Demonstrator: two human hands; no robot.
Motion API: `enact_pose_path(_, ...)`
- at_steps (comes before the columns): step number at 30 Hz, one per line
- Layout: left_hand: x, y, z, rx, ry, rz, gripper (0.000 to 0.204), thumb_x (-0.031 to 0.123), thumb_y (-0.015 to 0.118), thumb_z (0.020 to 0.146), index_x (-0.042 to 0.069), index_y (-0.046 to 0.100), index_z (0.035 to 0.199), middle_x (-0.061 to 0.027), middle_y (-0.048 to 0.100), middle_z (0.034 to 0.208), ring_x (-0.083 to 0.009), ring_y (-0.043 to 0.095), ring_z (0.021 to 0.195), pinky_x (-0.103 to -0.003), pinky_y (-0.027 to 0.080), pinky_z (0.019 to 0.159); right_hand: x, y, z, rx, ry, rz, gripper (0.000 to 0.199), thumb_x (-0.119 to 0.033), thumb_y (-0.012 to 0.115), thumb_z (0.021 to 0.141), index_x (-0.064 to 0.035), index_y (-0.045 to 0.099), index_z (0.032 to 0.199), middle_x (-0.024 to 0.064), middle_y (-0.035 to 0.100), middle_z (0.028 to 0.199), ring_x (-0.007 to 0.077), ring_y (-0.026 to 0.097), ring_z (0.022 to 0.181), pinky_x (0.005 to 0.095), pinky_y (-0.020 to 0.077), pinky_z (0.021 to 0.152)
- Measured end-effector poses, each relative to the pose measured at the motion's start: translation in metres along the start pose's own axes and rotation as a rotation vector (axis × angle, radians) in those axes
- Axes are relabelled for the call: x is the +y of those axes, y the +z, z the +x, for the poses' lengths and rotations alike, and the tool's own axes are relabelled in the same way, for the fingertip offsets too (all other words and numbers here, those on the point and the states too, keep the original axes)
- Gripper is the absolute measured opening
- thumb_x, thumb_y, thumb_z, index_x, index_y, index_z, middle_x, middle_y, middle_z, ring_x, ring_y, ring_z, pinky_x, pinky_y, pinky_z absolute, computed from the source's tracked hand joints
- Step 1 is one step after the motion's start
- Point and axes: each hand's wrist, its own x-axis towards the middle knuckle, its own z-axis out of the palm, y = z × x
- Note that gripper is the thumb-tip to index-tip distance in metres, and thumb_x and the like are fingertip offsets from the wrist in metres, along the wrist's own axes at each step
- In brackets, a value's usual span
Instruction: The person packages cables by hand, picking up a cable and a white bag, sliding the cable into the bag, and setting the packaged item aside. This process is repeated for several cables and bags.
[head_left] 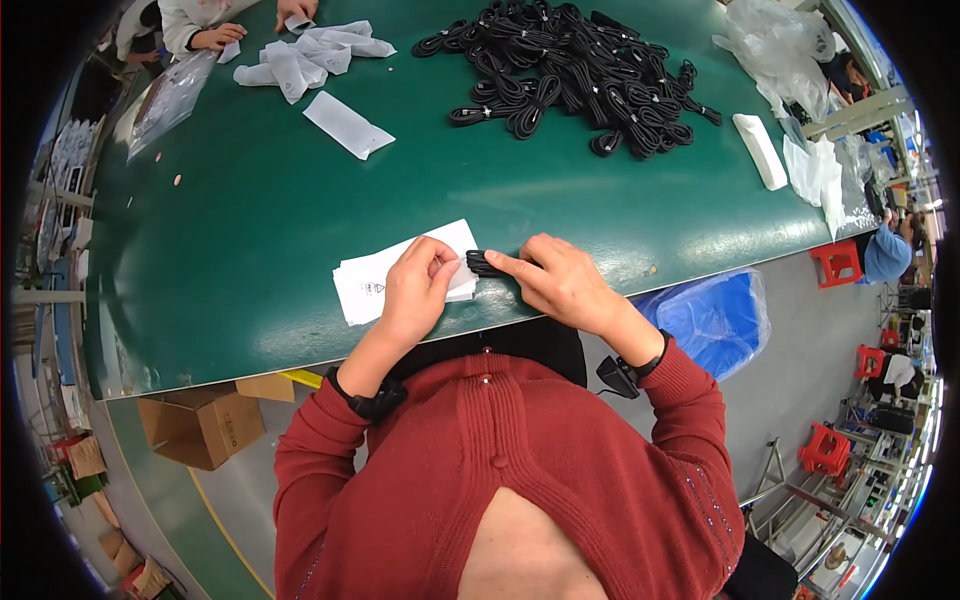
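Left fingers [441, 279] pinch a white sleeve [463, 271], right fingers [505, 263] a black cable [480, 264], sleeving seemingly unfinished. Cable bundles [590, 75] remain at one o'clock.

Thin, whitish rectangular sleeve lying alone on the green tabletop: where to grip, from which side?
Probably pinch the sleeve by its near-right short end, coming from the person's side: it lies flat, uncovered on the tabletop, that end facing the left hand.

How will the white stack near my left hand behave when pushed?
The white stack would probably fan apart, since its edges lie uneven. Its pieces look thin, so probably bendable; lying flat, it should hardly tip.
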Motion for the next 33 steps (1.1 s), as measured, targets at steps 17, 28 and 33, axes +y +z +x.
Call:
enact_pose_path(17,0.023,-0.013,0.010,0.029,0.545,0.158,0.018,-0.002,0.070,0.072,0.002,0.057,0.084,-0.0099,0.061,0.091,-0.0297,0.055,0.087,-0.038,0.046,0.075,-0.003,0.012,0.004,-0.034,0.305,0.608,0.033,-0.009,0.068,0.087,-0.0009,0.062,0.118,0.0094,0.062,0.092,0.0219,0.059,0.075,0.0310,0.0493,0.067)
enact_pose_path(28,0.038,-0.028,0.031,0.047,0.390,0.053,0.009,0.003,0.068,0.084,0.003,0.060,0.089,-0.0075,0.061,0.101,-0.0248,0.056,0.096,-0.033,0.047,0.084,-0.010,0.012,0.032,0.334,0.451,0.725,0.030,0.004,0.076,0.076,0.0005,0.059,0.101,0.0118,0.060,0.096,0.0191,0.061,0.078,0.0300,0.0528,0.074)
enact_pose_path(33,0.033,-0.043,0.054,0.011,0.038,-0.656,0.011,0.010,0.061,0.094,0.001,0.061,0.100,-0.0085,0.062,0.109,-0.0170,0.059,0.096,-0.030,0.050,0.084,-0.007,0.000,0.052,0.438,0.206,0.730,0.031,0.003,0.075,0.078,0.0005,0.059,0.104,0.0116,0.060,0.097,0.0178,0.061,0.077,0.0282,0.0524,0.069)
